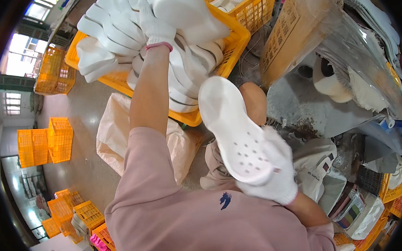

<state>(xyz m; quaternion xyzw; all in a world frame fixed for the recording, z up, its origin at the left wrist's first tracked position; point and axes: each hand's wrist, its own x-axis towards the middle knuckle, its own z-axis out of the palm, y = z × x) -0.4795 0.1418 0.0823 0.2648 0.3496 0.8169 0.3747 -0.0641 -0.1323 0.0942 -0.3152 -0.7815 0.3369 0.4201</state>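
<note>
Two gloved hands: your right hand clamps a white perforated foam sole mid-frame; your left hand grips another sole above the heaped orange crate, whose pile could slide.

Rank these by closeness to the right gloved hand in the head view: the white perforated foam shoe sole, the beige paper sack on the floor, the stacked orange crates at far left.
1. White perforated foam shoe sole: held in the right gloved hand.
2. Beige paper sack: on the floor, left of the forearm.
3. Stacked orange crates: far left, by the wall.
</note>
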